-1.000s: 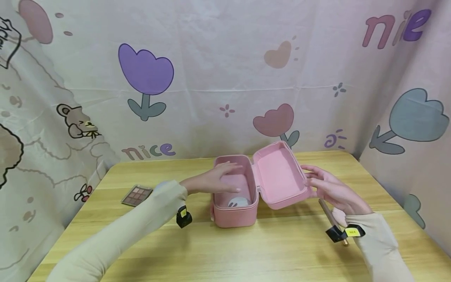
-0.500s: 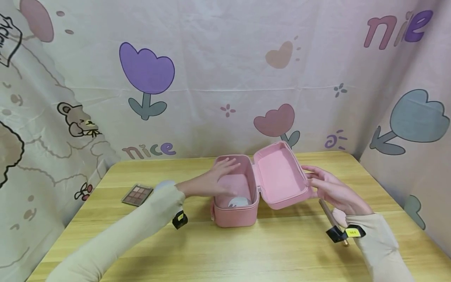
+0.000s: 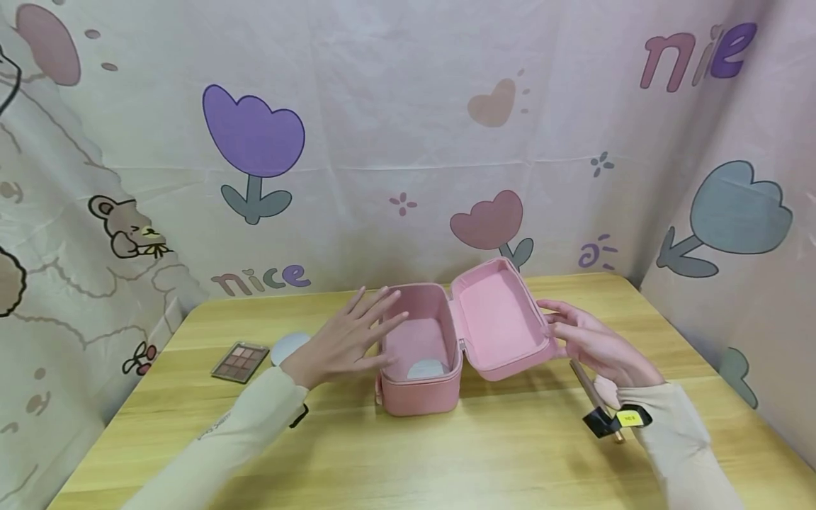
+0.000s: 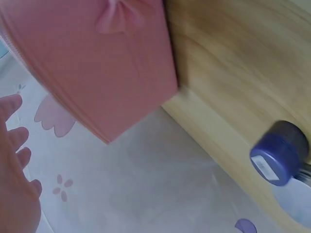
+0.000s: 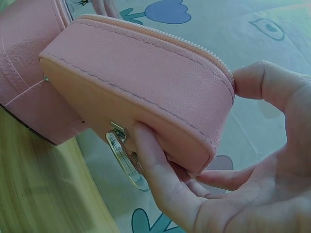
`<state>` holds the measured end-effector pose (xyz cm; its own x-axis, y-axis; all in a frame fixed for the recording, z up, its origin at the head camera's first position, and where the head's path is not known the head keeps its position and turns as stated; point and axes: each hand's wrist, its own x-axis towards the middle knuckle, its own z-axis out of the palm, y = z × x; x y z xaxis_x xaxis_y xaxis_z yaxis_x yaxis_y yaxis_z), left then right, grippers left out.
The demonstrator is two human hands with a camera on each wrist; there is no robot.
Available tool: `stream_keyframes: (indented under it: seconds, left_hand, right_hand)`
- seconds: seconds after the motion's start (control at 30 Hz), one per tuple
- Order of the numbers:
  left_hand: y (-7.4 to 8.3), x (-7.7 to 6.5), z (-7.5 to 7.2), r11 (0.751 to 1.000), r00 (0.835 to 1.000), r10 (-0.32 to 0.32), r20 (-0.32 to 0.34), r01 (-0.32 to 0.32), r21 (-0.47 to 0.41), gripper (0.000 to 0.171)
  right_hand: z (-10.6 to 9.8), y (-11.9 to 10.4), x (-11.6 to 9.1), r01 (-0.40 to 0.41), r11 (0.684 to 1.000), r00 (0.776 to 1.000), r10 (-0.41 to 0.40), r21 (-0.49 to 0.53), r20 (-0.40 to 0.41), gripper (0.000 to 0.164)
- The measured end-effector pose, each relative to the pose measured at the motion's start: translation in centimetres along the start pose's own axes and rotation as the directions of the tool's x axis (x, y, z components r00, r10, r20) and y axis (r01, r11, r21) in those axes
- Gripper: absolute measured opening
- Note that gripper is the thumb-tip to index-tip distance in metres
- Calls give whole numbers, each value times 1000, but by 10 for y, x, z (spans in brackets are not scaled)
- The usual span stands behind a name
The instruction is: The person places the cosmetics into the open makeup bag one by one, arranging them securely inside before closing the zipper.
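A pink zip-up cosmetic case [image 3: 421, 398] stands on the table with its lid [image 3: 500, 319] swung out to the right. Inside, at the near end, lies a flat whitish rounded thing [image 3: 426, 368]. My right hand [image 3: 602, 348] holds the lid's outer end; in the right wrist view the thumb is at the zip edge and a finger presses the outside by a metal handle ring [image 5: 127, 162]. My left hand [image 3: 347, 343], fingers spread and holding nothing, is above the case's left rim. A fabric bow [image 4: 121, 17] decorates the case's side in the left wrist view.
An eyeshadow palette [image 3: 240, 362] lies at the left, beside a pale round thing [image 3: 289, 347]. A dark blue and black cylinder [image 4: 279, 153] appears in the left wrist view. By my right wrist lie a slim brown stick [image 3: 586, 386] and a small pink piece [image 3: 605, 391]. A patterned curtain hangs behind.
My left hand has drawn back leftward from over the case's inside to its left rim, fingers spread. My right hand keeps its hold on the lid. The head view has shifted slightly.
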<state>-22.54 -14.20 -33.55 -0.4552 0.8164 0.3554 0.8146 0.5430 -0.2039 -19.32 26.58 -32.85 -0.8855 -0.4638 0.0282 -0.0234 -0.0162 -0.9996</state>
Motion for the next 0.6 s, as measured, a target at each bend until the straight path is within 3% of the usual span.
stream_keyframes:
  seconds: [0.1, 0.3, 0.6]
  left_hand:
    - [0, -4, 1, 995, 1000, 21, -18, -19, 94, 78]
    - [-1, -9, 4, 963, 998, 30, -48, -16, 268, 75]
    - [-6, -26, 9, 977, 994, 7, -109, 17, 214, 96]
  right_hand:
    - [-1, 0, -1, 8, 1000, 1000, -8, 5, 9, 67]
    - [-2, 0, -1, 26, 1000, 1000, -26, 11, 15, 65]
    - [1, 0, -2, -7, 1000, 1000, 7, -4, -3, 67]
